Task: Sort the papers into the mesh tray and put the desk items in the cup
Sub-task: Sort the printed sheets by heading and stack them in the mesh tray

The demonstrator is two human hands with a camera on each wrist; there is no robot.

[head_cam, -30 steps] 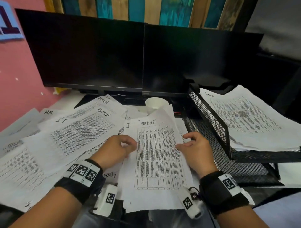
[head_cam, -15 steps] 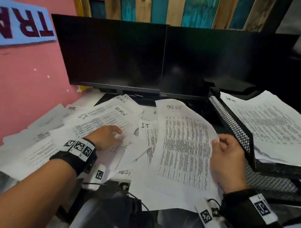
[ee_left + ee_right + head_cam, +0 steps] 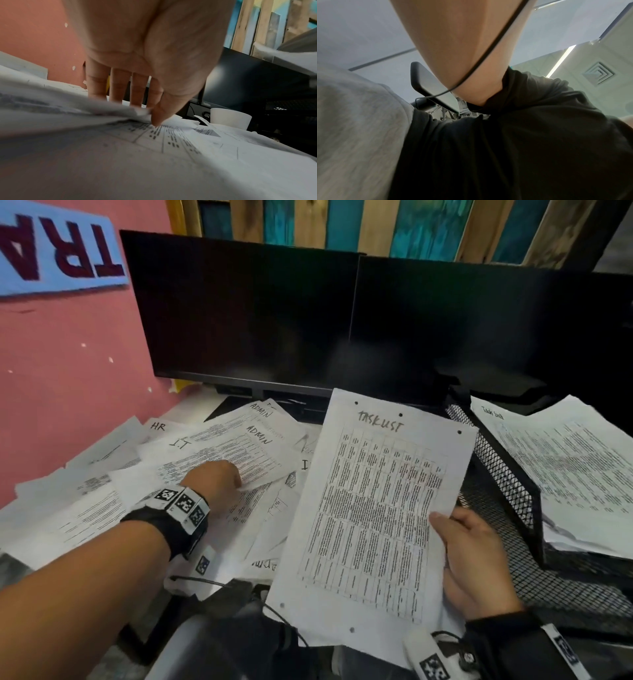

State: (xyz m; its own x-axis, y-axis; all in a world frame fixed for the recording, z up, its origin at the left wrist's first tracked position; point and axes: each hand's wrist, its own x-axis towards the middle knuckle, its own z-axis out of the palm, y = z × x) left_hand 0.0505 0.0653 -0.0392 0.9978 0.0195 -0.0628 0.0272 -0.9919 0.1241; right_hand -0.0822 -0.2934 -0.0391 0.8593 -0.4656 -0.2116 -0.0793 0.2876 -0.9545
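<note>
Right hand (image 3: 474,563) grips 1 "TASKLIST" sheet (image 3: 373,525) raised just left of the mesh tray (image 3: 496,470); left hand (image 3: 214,477) pinches 1 "ADMIN" sheet (image 3: 236,453); 2 monitors (image 3: 239,313); 1 cup (image 3: 230,117).

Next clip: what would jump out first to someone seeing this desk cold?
The task list sheet stands out, lifted off the desk by the right hand, which grips its right edge. To its left, a mess of papers covers the desk, and the left hand pinches one sheet there. On the right, the mesh tray already holds a stack of sheets.
</note>
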